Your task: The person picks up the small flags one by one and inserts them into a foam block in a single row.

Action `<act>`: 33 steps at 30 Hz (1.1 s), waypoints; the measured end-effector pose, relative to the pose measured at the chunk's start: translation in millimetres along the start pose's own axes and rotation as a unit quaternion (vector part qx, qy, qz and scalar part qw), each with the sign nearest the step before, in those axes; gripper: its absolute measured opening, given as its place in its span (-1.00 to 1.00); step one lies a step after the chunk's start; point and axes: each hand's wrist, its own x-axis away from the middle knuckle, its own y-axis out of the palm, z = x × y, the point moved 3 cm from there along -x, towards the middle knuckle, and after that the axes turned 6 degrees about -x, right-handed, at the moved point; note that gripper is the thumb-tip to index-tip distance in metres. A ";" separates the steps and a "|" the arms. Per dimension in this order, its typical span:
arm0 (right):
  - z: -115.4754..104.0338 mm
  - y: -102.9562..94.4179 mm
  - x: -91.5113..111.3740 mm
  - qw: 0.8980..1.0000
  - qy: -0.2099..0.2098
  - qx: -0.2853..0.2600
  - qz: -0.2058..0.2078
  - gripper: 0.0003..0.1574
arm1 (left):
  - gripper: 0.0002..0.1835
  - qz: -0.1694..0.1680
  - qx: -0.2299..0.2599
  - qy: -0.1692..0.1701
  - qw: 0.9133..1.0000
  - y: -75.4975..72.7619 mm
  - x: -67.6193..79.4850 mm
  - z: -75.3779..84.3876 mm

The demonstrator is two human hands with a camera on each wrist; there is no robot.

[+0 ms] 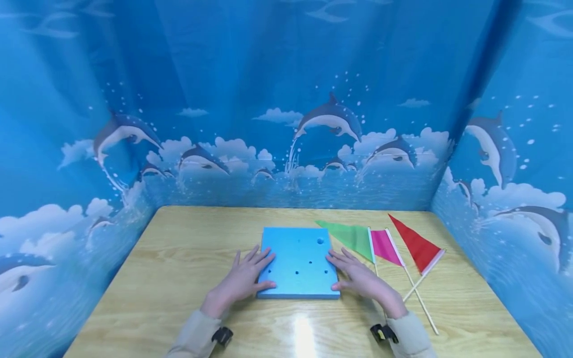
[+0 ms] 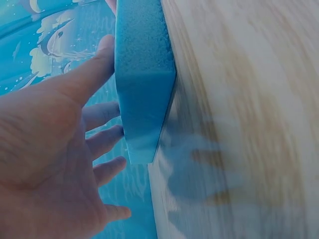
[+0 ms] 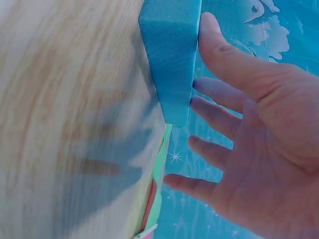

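A blue foam block (image 1: 297, 253) with several small holes in its top lies flat on the wooden table, near the middle. My left hand (image 1: 243, 276) rests at its left edge, fingers spread, thumb and fingertips on the top face. On the opposite edge my right hand (image 1: 358, 276) lies the same way, fingers straight and apart. Both wrist views show the palms facing down beside the block's side wall (image 2: 144, 99), with thumb and fingertips at its upper edge. Nothing is gripped in either hand.
Right of the block lie a green flag (image 1: 351, 238), a pink flag (image 1: 386, 247) and a red flag (image 1: 416, 243) on thin sticks, two of which cross. The right forearm overlaps the green flag's stick. Blue dolphin-print curtains (image 1: 250, 99) surround the wooden table (image 1: 179, 258).
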 end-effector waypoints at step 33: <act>89.2 -40.0 41.7 0.935 0.291 -0.132 0.154 -0.57 | -0.17 0.006 0.001 -0.001 1.000 4.1 -0.7 -0.5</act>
